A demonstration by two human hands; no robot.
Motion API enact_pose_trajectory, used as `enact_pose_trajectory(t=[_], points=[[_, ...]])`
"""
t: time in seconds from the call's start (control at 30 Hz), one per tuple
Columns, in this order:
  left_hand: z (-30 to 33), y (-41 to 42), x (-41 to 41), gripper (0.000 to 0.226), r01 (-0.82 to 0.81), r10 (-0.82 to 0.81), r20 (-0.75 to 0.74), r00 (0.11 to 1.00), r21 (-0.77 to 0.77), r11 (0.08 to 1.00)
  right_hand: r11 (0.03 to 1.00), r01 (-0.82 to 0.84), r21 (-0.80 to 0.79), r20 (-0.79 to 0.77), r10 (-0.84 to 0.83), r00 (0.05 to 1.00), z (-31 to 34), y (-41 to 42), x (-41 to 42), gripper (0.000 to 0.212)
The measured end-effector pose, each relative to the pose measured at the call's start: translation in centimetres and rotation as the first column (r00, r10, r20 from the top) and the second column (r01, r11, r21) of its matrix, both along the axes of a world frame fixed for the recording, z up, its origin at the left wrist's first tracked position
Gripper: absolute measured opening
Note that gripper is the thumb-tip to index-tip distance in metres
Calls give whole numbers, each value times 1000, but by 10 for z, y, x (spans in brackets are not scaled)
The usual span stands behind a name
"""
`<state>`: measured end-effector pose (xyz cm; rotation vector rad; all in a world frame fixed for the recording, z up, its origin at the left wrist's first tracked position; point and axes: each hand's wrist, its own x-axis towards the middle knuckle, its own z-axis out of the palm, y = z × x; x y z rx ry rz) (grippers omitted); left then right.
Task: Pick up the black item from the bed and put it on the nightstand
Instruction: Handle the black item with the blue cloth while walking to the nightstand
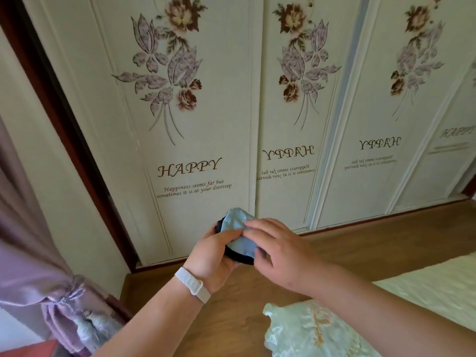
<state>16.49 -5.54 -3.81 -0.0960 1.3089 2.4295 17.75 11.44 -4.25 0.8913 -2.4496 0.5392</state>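
From the head camera, you have the black item (233, 240) up off the bed (438, 287) and held between both hands in front of the wardrobe doors (206, 124). Your left hand (213, 256) cups it from below with fingers curled closed around its dark edge; your right hand (278, 249) lies over the top, fingertips pinching the pale blue face of it. Its long axis runs from upper left to lower right, along the gap between your palms, so both hands are equally on it.

The nightstand is not clearly in view: only a reddish corner (31, 349) shows at the lower left, under the tied purple curtain (38, 279), and you cannot tell whether that is it. If so, the move goes left and down. Much of the item is hidden by your fingers, so what it is stays unclear.
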Motion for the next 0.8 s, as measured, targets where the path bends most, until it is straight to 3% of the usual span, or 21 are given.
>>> enact_pose_trajectory(t=[0.17,0.37,0.57,0.8], points=[[14,-37,-89,36,68,-69,-35,997,-15,998,994,59,92,32,-62,998,24,-37,-75,40],[14,-61,-181,37,186,-183,-79,980,35,982,984,157,85,87,-165,983,28,-59,-148,42],[-8,-43,-253,36,252,-247,-61,967,85,964,971,211,114,142,-226,964,15,-45,-210,41],[-19,4,-340,36,269,-268,-64,961,14,963,966,240,97,165,-254,953,-1,0,-294,40]])
